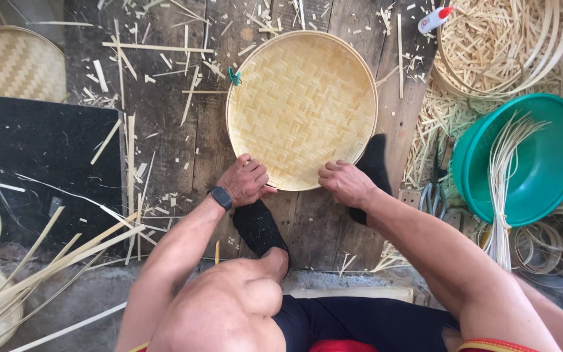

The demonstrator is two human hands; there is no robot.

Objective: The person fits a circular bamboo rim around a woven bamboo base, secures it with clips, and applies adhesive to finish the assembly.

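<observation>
On the plank floor, the left hand [245, 180] and right hand [343, 182] are gripping the near rim of the woven bamboo tray [301, 107], apparently working its edge; turning the rim on looks likely to be wanted next.

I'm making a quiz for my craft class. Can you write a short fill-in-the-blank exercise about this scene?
1. Both hands, left and right, grip the near rim of a round woven ____.
2. The left wrist wears a dark ____.
3. Pale strips stand in a ____ basin.
4. A small green ____ sits on the tray's left rim.

Missing words: tray; watch; green; clip
</observation>
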